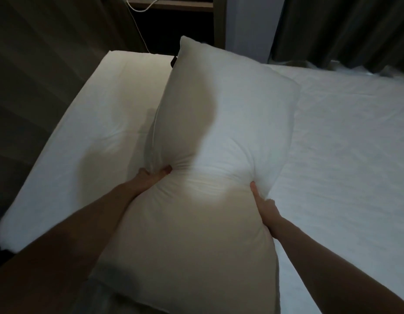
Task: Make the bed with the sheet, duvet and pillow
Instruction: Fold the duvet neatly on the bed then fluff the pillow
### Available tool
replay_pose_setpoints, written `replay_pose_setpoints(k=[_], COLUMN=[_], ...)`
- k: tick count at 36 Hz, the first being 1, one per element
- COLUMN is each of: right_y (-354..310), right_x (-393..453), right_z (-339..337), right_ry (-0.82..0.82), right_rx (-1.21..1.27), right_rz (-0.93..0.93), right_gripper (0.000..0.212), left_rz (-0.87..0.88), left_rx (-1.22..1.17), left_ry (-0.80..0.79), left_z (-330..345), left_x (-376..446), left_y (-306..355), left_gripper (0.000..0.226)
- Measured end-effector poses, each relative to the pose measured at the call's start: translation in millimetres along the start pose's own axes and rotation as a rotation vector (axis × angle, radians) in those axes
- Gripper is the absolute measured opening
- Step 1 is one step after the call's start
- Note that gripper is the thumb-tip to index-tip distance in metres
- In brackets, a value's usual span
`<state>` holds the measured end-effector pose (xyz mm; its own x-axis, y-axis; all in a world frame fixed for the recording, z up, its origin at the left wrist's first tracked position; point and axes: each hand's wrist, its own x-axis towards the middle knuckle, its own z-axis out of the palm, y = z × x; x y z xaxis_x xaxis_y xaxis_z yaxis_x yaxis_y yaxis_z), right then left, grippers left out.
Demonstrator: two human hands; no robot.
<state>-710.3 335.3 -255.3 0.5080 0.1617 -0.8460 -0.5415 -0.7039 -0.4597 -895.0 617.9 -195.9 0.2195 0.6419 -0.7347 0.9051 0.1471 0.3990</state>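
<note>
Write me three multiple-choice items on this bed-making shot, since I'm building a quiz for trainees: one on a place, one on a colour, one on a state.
1. Where do the hands grip the pillow?
A. at its two far corners
B. at its two long sides, near the middle
C. underneath only

2. What colour is the sheet on the bed?
A. white
B. red
C. striped blue

3. How is the pillow?
A. lying untouched
B. folded in half
C. squeezed in where it is held

Answers: 1 B, the left hand and right hand pinch opposite sides. 2 A, the sheet reads plain white. 3 C, creases fan out from both grips.
</note>
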Motion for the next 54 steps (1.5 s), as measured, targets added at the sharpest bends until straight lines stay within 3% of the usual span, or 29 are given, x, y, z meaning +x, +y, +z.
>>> replay_pose_setpoints(k=[3,7,13,18,23,26,30,33,38,41,44,45,49,54], right_y=[1,3,-2,-9,-12,-12,-11,-8,-3,-1,-4,-4,-12,-24], right_x=[-3,-8,-8,-14,-11,-6,5,9,11,6,-8,-12,-38,-68], right_z=[1,12,21,33,49,51,49,49,43,39,37,35,30,27], right_ry=[0.029,0.097,0.12,0.106,0.135,0.14,0.187,0.19,0.176,0.181,0.203,0.215,0.245,0.245], right_rx=[0.049,0.0,0.038,0.063,0.024,-0.016,0.027,0.03,0.061,0.085,0.124,0.13,0.166,0.201], right_rz=[-0.022,-0.035,-0.045,-0.075,-0.036,0.017,0.004,0.013,-0.005,-0.033,-0.112,-0.146,-0.179,-0.246], right_gripper=[0.133,0.154,0.157,0.158,0.154,0.144,0.129,0.106,0.101,0.106,0.138,0.136,0.065,0.043], left_rz=[0.014,-0.006,0.028,0.017,0.038,0.069,0.104,0.109,0.083,0.117,0.21,0.264,0.407,0.356], left_rx=[-0.01,0.036,0.143,0.131,0.033,0.008,0.008,0.06,0.043,-0.049,-0.136,-0.128,-0.208,-0.261], left_ry=[-0.018,0.01,-0.025,-0.064,-0.09,-0.151,-0.143,-0.146,-0.101,-0.065,-0.082,-0.07,-0.052,-0.045], left_z=[0,-15,-31,-32,-22,-9,-2,-9,-9,-12,-18,-20,-34,-59], left_x=[17,47,39,70,130,187,180,142,121,129,138,128,72,34], left_y=[-8,-31,-30,-42,-78,-110,-102,-78,-61,-67,-80,-79,-53,-40], left_gripper=[0.177,0.162,0.181,0.183,0.155,0.137,0.134,0.141,0.162,0.154,0.148,0.142,0.127,0.11])
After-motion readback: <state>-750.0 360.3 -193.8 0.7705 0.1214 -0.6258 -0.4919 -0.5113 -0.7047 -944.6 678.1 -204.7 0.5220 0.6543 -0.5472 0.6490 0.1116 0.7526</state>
